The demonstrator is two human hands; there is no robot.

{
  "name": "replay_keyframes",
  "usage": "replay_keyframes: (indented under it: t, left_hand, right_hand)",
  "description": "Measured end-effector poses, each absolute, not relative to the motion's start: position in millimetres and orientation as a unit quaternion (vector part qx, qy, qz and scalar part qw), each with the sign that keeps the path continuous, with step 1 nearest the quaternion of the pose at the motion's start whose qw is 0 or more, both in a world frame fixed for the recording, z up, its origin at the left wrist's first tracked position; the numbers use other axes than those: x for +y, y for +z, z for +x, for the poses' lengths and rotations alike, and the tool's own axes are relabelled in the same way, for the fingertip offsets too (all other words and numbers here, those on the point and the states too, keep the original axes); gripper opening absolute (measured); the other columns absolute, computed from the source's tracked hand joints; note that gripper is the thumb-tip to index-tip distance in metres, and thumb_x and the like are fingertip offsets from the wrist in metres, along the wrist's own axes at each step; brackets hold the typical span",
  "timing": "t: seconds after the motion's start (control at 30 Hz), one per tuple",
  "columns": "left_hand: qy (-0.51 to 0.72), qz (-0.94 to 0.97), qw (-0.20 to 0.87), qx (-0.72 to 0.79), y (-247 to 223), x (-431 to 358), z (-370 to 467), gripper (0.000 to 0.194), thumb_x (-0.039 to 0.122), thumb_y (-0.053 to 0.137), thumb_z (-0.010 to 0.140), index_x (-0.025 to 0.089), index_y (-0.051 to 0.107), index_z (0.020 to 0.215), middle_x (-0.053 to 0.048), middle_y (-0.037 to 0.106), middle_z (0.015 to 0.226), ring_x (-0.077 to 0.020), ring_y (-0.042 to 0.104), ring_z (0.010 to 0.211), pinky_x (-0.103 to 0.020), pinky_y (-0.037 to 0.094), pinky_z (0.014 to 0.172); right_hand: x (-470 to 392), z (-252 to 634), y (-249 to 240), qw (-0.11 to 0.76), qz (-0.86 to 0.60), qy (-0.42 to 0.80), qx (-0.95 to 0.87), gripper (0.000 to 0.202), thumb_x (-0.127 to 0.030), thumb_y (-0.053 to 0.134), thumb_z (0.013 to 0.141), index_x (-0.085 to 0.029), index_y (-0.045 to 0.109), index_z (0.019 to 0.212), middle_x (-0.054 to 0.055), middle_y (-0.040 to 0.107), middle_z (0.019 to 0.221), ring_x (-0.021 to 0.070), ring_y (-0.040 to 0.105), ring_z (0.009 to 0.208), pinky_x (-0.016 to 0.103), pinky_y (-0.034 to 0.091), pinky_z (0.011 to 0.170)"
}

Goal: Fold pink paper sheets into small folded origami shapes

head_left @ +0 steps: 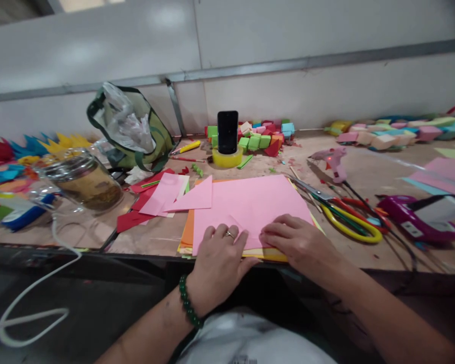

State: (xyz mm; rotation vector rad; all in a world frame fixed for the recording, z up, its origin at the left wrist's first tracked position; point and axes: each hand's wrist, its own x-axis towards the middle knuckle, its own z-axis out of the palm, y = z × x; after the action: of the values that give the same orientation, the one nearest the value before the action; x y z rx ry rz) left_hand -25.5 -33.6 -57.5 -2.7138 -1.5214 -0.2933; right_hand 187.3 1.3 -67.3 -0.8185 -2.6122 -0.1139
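Left hand (220, 260): lower centre of the frame, fingers bent, pressing a pink sheet (258, 199)
Right hand (305, 247): just beside, fingers bent together on its near edge
Phone (228, 132): upper centre, upright on yellow tape (227, 160)

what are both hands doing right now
Left hand: fingers spread, palm down, pressing on the pink paper.
Right hand: fingers bent together, resting on the same paper; whether it pinches anything cannot be told.

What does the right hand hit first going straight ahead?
The right hand would likely meet the left hand first, across a narrow gap over the pink paper; exact depth is unclear.
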Motion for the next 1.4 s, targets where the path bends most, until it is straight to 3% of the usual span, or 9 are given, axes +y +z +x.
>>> replay_keyframes:
  t: [0.27, 0.43, 0.57, 0.77, 0.9, 1.0, 1.07, 1.2, 1.4]
  left_hand:
    - [-0.118, -0.82, 0.021, -0.56, -64, -40, -77, 0.034, 0.039, 0.046, 0.093, 0.027, 0.061, 0.121, -0.01, 0.062, 0.115, -0.028, 0.053, 0.104, -0.045, 0.037, 0.085]
    - [-0.164, -0.797, 0.023, -0.581, -55, -30, -78, 0.035, 0.045, 0.044, 0.093, 0.023, 0.069, 0.101, -0.01, 0.065, 0.106, -0.0277, 0.055, 0.102, -0.046, 0.037, 0.088]
    - [-0.18, -0.8, -0.047, -0.571, -53, -6, -56, 0.064, 0.057, 0.051, 0.085, 0.014, 0.05, 0.132, -0.014, 0.063, 0.113, -0.0289, 0.056, 0.103, -0.044, 0.041, 0.088]
    - [-0.311, -0.752, -0.171, -0.556, -60, 12, -38, 0.047, 0.022, 0.061, 0.081, 0.017, 0.055, 0.127, 0.0, 0.064, 0.077, -0.0153, 0.058, 0.073, -0.028, 0.044, 0.07]
    - [-0.428, -0.775, -0.014, -0.464, -45, 2, -36, 0.015, 0.016, 0.058, 0.084, 0.022, 0.071, 0.089, -0.002, 0.062, 0.075, -0.0158, 0.055, 0.075, -0.032, 0.038, 0.074]
    - [-0.431, -0.813, 0.131, -0.37, -39, -2, -34, 0.027, 0.006, 0.057, 0.081, 0.025, 0.069, 0.097, -0.001, 0.064, 0.078, -0.0159, 0.052, 0.076, -0.035, 0.033, 0.076]
    - [-0.396, -0.835, 0.165, -0.343, -44, -2, -32, 0.03, 0.004, 0.057, 0.081, 0.025, 0.067, 0.1, -0.001, 0.066, 0.08, -0.0161, 0.052, 0.078, -0.036, 0.032, 0.077]
    - [-0.257, -0.884, 0.106, -0.377, -57, -3, -32, 0.023, 0.016, 0.055, 0.087, 0.025, 0.064, 0.106, -0.002, 0.068, 0.095, -0.0201, 0.054, 0.089, -0.042, 0.032, 0.087]
    - [-0.174, -0.883, -0.056, -0.433, -60, -19, -37, 0.057, 0.06, 0.054, 0.081, 0.018, 0.058, 0.12, -0.013, 0.059, 0.12, -0.0298, 0.051, 0.108, -0.053, 0.036, 0.095]
  right_hand:
    - [-17, 237, -74, 0.244, -0.344, -0.082, -0.903, 0.037, 0.0, 0.042, 0.084, -0.019, 0.068, 0.101, 0.005, 0.071, 0.098, 0.019, 0.059, 0.085, 0.033, 0.052, 0.074]
    - [-23, 241, -78, 0.277, -0.376, -0.078, -0.881, 0.033, -0.003, 0.045, 0.084, -0.02, 0.068, 0.1, 0.005, 0.071, 0.096, 0.0188, 0.061, 0.086, 0.033, 0.054, 0.076]
    - [-25, 237, -76, 0.292, -0.388, -0.062, -0.872, 0.029, -0.007, 0.046, 0.086, -0.021, 0.068, 0.099, 0.006, 0.071, 0.096, 0.0188, 0.062, 0.087, 0.032, 0.054, 0.075]
    - [-25, 239, -85, 0.302, -0.418, -0.06, -0.855, 0.028, -0.013, 0.046, 0.089, -0.021, 0.062, 0.11, 0.007, 0.067, 0.104, 0.0198, 0.062, 0.095, 0.033, 0.054, 0.081]
    - [-20, 232, -71, 0.393, -0.473, -0.137, -0.776, 0.063, -0.027, 0.062, 0.084, -0.017, 0.037, 0.141, 0.016, 0.054, 0.128, 0.03, 0.052, 0.119, 0.044, 0.048, 0.097]
    - [-15, 219, -51, 0.421, -0.444, -0.188, -0.768, 0.084, -0.023, 0.067, 0.08, -0.019, 0.019, 0.149, 0.018, 0.046, 0.138, 0.0342, 0.041, 0.13, 0.052, 0.039, 0.104]
    - [-10, 210, -42, 0.383, -0.387, -0.186, -0.818, 0.07, -0.014, 0.06, 0.082, -0.023, 0.032, 0.145, 0.014, 0.051, 0.136, 0.0325, 0.041, 0.131, 0.054, 0.036, 0.106]
    - [3, 198, -50, 0.292, -0.286, -0.107, -0.906, 0.032, -0.004, 0.049, 0.083, -0.02, 0.067, 0.104, 0.009, 0.069, 0.111, 0.025, 0.058, 0.113, 0.044, 0.047, 0.095]
    - [7, 200, -60, 0.238, -0.298, 0.092, -0.92, 0.03, 0.0, 0.051, 0.079, -0.017, 0.069, 0.095, 0.008, 0.071, 0.104, 0.0196, 0.063, 0.1, 0.033, 0.053, 0.087]
